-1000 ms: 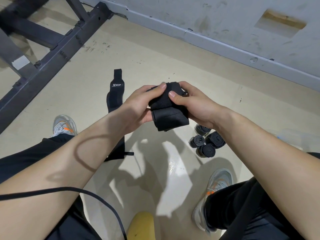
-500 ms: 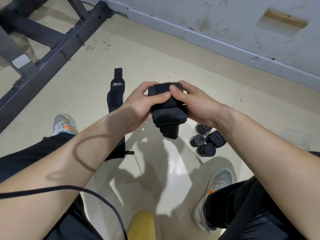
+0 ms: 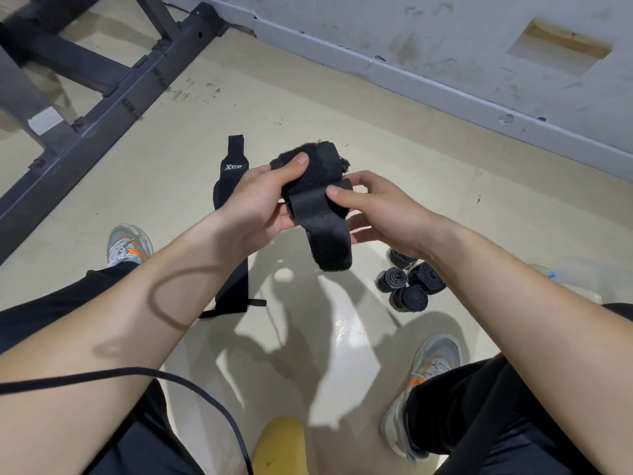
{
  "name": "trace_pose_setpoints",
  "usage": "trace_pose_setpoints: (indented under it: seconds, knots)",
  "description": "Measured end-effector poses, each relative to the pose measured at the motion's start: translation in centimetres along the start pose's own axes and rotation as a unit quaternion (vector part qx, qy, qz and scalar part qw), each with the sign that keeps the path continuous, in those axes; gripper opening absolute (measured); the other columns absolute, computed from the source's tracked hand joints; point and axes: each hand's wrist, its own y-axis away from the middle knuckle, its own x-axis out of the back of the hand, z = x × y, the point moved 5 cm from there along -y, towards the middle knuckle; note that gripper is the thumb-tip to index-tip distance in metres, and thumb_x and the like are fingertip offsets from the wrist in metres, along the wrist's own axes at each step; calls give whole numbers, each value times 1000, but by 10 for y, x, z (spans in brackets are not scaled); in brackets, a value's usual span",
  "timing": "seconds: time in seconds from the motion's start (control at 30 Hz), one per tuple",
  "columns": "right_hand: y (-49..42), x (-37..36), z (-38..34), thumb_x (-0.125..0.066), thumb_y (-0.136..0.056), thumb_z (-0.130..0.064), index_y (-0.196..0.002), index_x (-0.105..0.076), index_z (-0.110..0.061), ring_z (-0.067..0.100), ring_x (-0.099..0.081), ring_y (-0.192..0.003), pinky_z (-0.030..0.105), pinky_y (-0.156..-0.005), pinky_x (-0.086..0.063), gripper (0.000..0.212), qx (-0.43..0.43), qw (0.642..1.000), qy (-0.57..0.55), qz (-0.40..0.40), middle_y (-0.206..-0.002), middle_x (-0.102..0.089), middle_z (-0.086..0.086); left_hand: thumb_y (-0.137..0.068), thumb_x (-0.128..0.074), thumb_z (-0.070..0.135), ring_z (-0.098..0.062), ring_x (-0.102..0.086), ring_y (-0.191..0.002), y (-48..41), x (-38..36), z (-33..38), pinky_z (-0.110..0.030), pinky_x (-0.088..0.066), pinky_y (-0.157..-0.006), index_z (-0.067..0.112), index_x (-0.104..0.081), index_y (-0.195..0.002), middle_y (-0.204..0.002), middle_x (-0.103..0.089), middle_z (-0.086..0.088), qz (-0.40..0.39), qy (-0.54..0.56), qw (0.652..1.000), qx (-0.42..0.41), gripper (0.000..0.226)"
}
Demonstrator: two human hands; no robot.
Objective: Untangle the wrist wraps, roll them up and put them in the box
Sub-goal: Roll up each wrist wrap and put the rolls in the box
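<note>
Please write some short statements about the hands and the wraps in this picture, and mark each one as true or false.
1. The left hand and the right hand both hold the black wrist wrap. True.
2. The held wrap is fully rolled. False: a loose tail hangs below the hands.
3. An unrolled wrap lies on the floor. True.
4. The rolled wraps rest on the person's lap. False: they lie on the floor near the right shoe.

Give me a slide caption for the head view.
Left hand and right hand grip a half-rolled wrap, tail hanging loose; finished rolls and a flat wrap lie on the floor.
</note>
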Motion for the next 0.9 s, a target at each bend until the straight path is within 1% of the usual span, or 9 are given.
trace_pose_setpoints:
  seconds: [0.1, 0.17, 0.27, 0.4, 0.5, 0.6, 0.7, 0.8, 0.9]
  knots:
    - [0, 2, 1, -71, -95, -27, -117, -51, -13, 21, -69, -71, 42, -80, -59, 33, 19, 999, 19, 26, -98, -73, 9, -104, -59, 30, -28, -74, -110, 0, 6, 5, -45, -60, -95, 4, -67, -129, -119, -76, -12, 25, 18, 999, -16, 37]
    - [0, 2, -2, -70, -96, -23, -112, -52, -16, 21, -68, -70, 43, -80, -58, 25, 45, 998, 23, 30, -88, -72, 2, -104, -59, 30, -26, -74, -110, -2, 9, 7, -44, -60, -96, 4, -68, -127, -118, -76, -11, 41, 25, 999, -22, 35]
    - [-1, 0, -6, -70, -96, -19, -105, -60, -21, 15, -67, -73, 39, -78, -55, 14, 76, 996, 24, 26, -76, -64, -7, -104, -60, 32, -26, -73, -112, -3, 12, 6, -43, -60, -94, 4, -67, -128, -120, -76, -11, 43, 21, 999, -23, 37]
    - [-3, 3, -3, -74, -93, -24, -92, -68, -23, 6, -59, -74, 31, -79, -51, 6, 71, 995, 52, 40, -82, -63, -8, -103, -61, 30, -26, -73, -112, -4, 13, 5, -42, -61, -92, 4, -64, -133, -122, -75, -11, 54, 23, 998, -30, 39]
    - [-5, 5, -3, -71, -95, -25, -83, -69, -20, 7, -57, -75, 28, -78, -48, 13, 73, 993, 72, 66, -81, -64, -8, -102, -65, 31, -27, -73, -113, -6, 15, 6, -45, -60, -95, 4, -60, -135, -125, -74, -10, 77, 26, 995, -52, 43]
    - [-5, 3, -7, -66, -98, -20, -77, -66, -18, 11, -55, -71, 25, -71, -47, 20, 90, 992, 46, 74, -75, -64, -6, -98, -70, 31, -23, -76, -104, -6, 16, 8, -41, -62, -86, 9, -58, -133, -122, -75, -7, 127, 19, 989, -68, 43]
    - [-5, 1, -7, -61, -102, -20, -79, -64, -14, 14, -57, -69, 36, -78, -51, 24, 101, 992, 38, 63, -68, -65, -9, -98, -71, 29, -21, -77, -96, -6, 14, 9, -37, -62, -73, 12, -53, -134, -119, -75, -5, 154, 9, 984, -87, 44]
    - [-6, -3, -4, -52, -106, -23, -95, -61, -8, 21, -64, -81, 50, -92, -55, 20, 91, 994, 41, 38, -84, -71, 3, -97, -72, 28, -18, -77, -89, -6, 14, 9, -33, -61, -65, 15, -51, -136, -118, -72, -5, 168, 1, 981, -101, 46]
    - [-6, -5, -1, -47, -109, -20, -94, -53, -10, 19, -68, -74, 46, -81, -58, 18, 69, 997, 9, 39, -81, -71, 3, -95, -73, 32, -20, -74, -99, -7, 14, 9, -35, -60, -68, 20, -50, -134, -122, -69, -4, 179, -64, 975, -118, 47]
